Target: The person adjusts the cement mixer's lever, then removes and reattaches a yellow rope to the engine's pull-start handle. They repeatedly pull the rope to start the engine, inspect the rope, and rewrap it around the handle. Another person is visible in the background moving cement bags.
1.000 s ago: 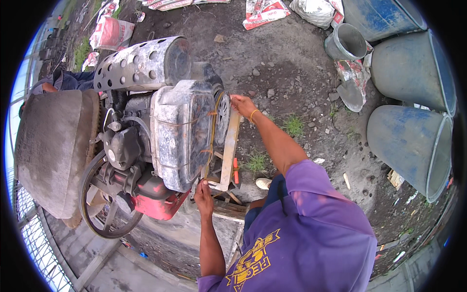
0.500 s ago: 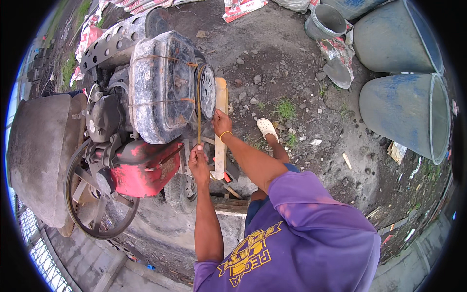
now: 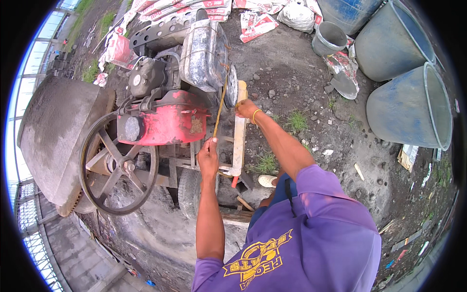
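Observation:
A thin tan cord [image 3: 220, 112] stretches down from the grey round pulley [image 3: 232, 83] on the engine's near side. My left hand [image 3: 208, 158] is closed on its lower end, with thumb and fingers pinched together. At the pulley's edge, above a cream-coloured frame bar [image 3: 240, 143], my right hand [image 3: 246, 109] has its fingers curled; what they hold, if anything, is hidden. The engine has a dusty red housing [image 3: 168, 117] and a grey tank [image 3: 200, 58] tied on with wire.
A large spoked wheel [image 3: 83, 163] and a grey, toothed-rim drum [image 3: 56, 126] stand left of the engine. Far right are big blue-grey tubs [image 3: 404, 109], a smaller bucket [image 3: 321, 46] and a shovel blade [image 3: 344, 85]. Printed sacks [image 3: 182, 10] lie at the back. Stones cover the dirt.
The view has shifted, so the engine and both hands appear farther right. The cord now slants more. My foot in the white clog has come back closer to my body.

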Tool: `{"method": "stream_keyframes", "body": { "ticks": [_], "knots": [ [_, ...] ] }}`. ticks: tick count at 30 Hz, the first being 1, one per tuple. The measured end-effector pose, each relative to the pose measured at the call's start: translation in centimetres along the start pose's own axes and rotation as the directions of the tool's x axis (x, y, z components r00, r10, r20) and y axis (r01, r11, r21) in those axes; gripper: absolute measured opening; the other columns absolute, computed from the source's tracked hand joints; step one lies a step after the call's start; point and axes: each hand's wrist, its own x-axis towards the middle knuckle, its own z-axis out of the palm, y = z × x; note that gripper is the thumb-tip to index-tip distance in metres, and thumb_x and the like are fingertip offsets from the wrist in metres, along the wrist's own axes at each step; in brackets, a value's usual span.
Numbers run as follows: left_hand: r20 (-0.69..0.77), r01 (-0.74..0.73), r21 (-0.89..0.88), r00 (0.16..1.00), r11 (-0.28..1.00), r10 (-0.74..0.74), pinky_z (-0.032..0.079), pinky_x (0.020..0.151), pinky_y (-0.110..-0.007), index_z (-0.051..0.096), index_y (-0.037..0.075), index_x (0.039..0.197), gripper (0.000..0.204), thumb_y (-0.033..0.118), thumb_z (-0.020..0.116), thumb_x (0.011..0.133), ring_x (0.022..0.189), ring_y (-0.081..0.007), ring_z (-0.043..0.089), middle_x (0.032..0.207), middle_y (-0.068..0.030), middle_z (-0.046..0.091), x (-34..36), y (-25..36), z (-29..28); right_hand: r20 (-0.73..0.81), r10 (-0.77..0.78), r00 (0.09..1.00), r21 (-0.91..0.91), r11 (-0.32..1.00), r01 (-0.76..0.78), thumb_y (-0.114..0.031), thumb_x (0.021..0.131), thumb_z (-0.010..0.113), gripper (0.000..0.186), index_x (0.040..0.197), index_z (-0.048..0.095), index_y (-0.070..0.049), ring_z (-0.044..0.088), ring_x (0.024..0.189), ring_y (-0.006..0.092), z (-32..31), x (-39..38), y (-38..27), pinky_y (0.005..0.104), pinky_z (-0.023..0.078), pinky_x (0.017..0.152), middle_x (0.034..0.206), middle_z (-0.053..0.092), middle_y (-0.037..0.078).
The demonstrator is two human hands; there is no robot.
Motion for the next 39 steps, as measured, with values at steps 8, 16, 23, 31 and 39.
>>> {"method": "stream_keyframes", "body": {
  "ticks": [8,16,23,31,39],
  "knots": [
    [-0.025,0.008,0.028,1.0,1.0,-0.007,0.052,0.083,-0.034,0.071,-0.001,0.119,0.038,0.032,0.063,0.103,0.088,-0.0184,0.069,0.096,-0.0191,0.075,-2.1,0.1,-0.5,0.038,0.151,0.988,-0.017,0.988,-0.151,-0.03,0.102,0.065,0.034,0.102,0.07,0.004,0.067,0.061,0.014,-2.2,1.1,-2.9,0.0263,0.057,0.056,0.086,0.074,0.012],
    [-0.024,-0.01,-0.004,1.0,1.0,0.01,0.053,0.084,-0.037,0.071,-0.002,0.119,0.038,0.032,0.064,0.103,0.089,-0.0229,0.071,0.098,-0.022,0.075,-4.0,1.7,-1.5,-0.027,0.149,0.988,0.104,0.984,-0.146,-0.049,0.102,0.053,0.05,0.102,0.069,-0.002,0.067,0.061,0.0166,-1.5,0.4,-1.8,0.0295,0.055,0.055,0.083,0.075,0.011],
    [-0.025,0.122,0.039,0.992,0.992,-0.121,0.053,0.082,-0.036,0.072,-0.003,0.116,0.038,0.031,0.062,0.104,0.087,-0.0185,0.068,0.095,-0.0177,0.076,-7.0,0.9,-2.1,-0.012,0.258,0.966,0.586,0.784,-0.202,-0.035,0.106,0.049,0.044,0.142,0.05,-0.01,0.066,0.106,0.0194,3.0,-7.7,-2.1,0.0344,0.052,0.085,0.135,0.062,0.01],
    [0.03,0.2,-0.068,0.98,0.977,-0.199,0.048,0.069,-0.036,0.07,-0.002,0.109,0.041,0.036,0.055,0.107,0.072,-0.0155,0.056,0.076,-0.0102,0.067,-13.5,-1.9,-2.7,-0.049,-0.06,0.997,0.73,0.679,0.077,-0.039,0.108,0.052,0.034,0.134,0.054,-0.017,0.046,0.058,0.0049,11.4,-19.4,-2.2,0.0221,0.043,0.05,0.078,0.05,-0.004],
    [0.103,0.426,0.087,0.895,0.9,-0.434,0.048,0.068,-0.038,0.069,-0.001,0.11,0.036,0.029,0.05,0.107,0.067,-0.0207,0.057,0.073,-0.0148,0.062,-20.6,-4.7,0.4,-0.022,0.283,0.959,0.516,0.825,-0.232,-0.051,0.102,0.059,0.033,0.104,0.066,-0.019,0.031,0.046,0.0057,9.6,-8.4,7.8,0.0247,0.026,0.039,0.065,0.042,-0.006]
  ]
}}
